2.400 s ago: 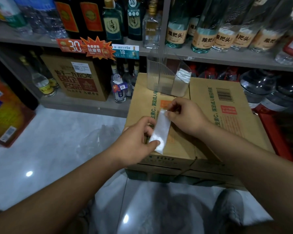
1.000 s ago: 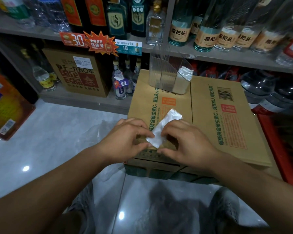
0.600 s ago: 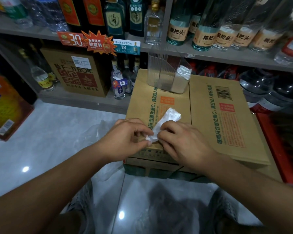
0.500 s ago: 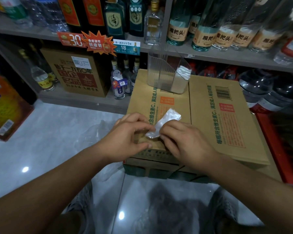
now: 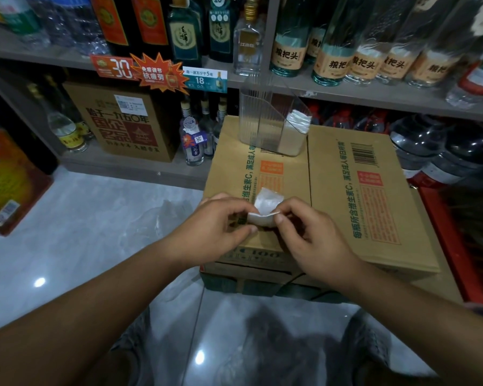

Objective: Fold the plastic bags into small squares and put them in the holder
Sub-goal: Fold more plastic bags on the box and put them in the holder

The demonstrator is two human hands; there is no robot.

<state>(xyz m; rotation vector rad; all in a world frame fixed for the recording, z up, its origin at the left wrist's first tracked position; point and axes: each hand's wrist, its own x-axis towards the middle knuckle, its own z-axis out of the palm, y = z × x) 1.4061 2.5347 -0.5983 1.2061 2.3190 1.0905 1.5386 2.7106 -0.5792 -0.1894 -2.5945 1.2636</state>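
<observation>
In the head view, the small folded plastic bag (image 5: 265, 210) sits at the centre of the frame, just above the near end of the cardboard box (image 5: 374, 204). The left hand (image 5: 215, 229) pinches its left end and the right hand (image 5: 315, 240) pinches its right end, so both grips are clamped on the bag, thumb against forefinger. The pinched band runs left to right between the two hands. A loose flap rises from it and points toward the top of the frame, tilted a little right, so the bag is bent rather than flat and not yet a finished square.

The clear holder (image 5: 258, 121) stands straight up the frame from the hands, at the far end of the same box, well apart from the bag. One folded bag (image 5: 299, 121) already stands in its right-hand part. Both hands look about equally near it, though the filled side lies on the right hand's side. The flap probably needs pressing down before the bag travels there.
</observation>
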